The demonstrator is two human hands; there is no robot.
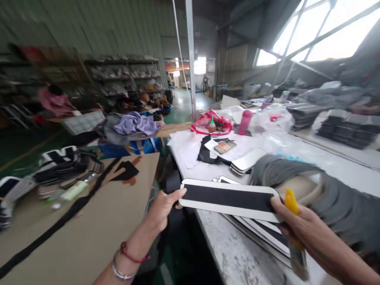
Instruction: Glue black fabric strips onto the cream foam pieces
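A long white panel with rounded corners and a black strip along its middle [228,199] is stretched level between my hands. My left hand [162,209] pinches its left end, thumb on top. At the other end, my right hand [299,225] grips the panel and also holds a yellow-handled brush [291,202], whose head points down and looks blurred. Beneath the panel, a fanned stack of similar black-and-white panels [261,233] lies on the white table [231,245], partly covered by my right hand and the held panel.
A grey cloth bundle [335,198] lies right of the stack. Farther back are a phone [225,147], a red-rimmed basket [202,127], a pink bottle [245,122] and plastic bags [274,118]. A cardboard-topped table [118,225] stands left, across a gap. A person in pink [53,101] is beyond it.
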